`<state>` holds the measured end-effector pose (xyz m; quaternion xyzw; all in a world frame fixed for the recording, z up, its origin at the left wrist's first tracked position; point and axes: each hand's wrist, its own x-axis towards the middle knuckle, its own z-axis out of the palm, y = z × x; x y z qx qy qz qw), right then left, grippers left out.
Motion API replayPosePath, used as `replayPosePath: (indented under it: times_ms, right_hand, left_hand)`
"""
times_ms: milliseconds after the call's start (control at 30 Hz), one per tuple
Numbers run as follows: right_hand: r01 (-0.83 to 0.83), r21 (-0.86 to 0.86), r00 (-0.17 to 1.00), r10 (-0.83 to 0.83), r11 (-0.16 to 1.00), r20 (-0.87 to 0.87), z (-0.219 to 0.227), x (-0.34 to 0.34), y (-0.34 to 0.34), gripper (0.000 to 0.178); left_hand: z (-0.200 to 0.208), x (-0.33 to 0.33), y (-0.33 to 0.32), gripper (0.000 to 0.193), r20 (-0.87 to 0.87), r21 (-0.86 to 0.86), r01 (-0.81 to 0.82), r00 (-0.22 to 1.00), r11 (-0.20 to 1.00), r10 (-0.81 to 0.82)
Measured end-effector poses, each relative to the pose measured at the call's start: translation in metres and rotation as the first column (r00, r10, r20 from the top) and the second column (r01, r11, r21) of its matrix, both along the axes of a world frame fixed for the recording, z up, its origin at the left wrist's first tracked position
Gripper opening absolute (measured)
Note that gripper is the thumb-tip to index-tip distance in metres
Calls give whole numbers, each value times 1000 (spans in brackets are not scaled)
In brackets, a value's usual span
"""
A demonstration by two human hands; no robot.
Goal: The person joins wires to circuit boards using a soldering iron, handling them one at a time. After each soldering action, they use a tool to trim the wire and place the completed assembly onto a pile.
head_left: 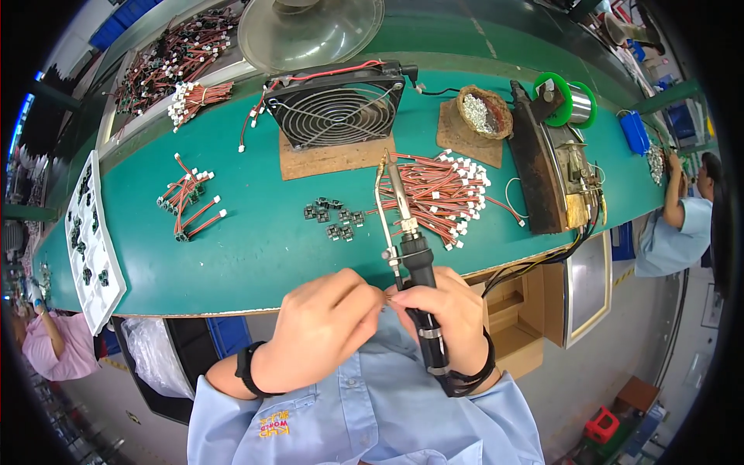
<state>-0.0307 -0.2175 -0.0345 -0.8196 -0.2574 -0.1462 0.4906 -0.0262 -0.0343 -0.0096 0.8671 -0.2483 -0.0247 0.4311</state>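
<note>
My right hand (457, 314) is wrapped round the black handle of a soldering iron (419, 260), its tip pointing up and away over the bench. A thin metal solder-feed tube (382, 209) runs alongside the iron. Fingers pinched, my left hand (322, 325) meets the right fingertips at the bench's near edge; whatever is between them is too small and hidden to name. Beyond the hands lie several small dark circuit boards (333, 218) and a heap of red-brown wires with white connectors (442, 190). To the left rest boards with wires attached (186, 198).
A black fan (337, 112) stands on a wooden board. Right of it are a bowl of metal bits (484, 112), a solder feeder (570, 178) and a green solder spool (580, 106). A white tray (115, 287) holds boards at left. Other people work at both sides.
</note>
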Motion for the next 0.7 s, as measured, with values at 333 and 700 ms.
replayPosePath:
  times_ms: [333, 700]
  right_hand:
    - [-76, -25, 990, 72, 997, -120, 8, -5, -12, 38]
    - [151, 606, 886, 165, 781, -433, -13, -11, 8, 41]
  left_hand:
    - [10, 4, -1, 17, 108, 161, 69, 990, 984, -87]
    - [7, 6, 1, 10, -210, -186, 34, 975, 982, -73]
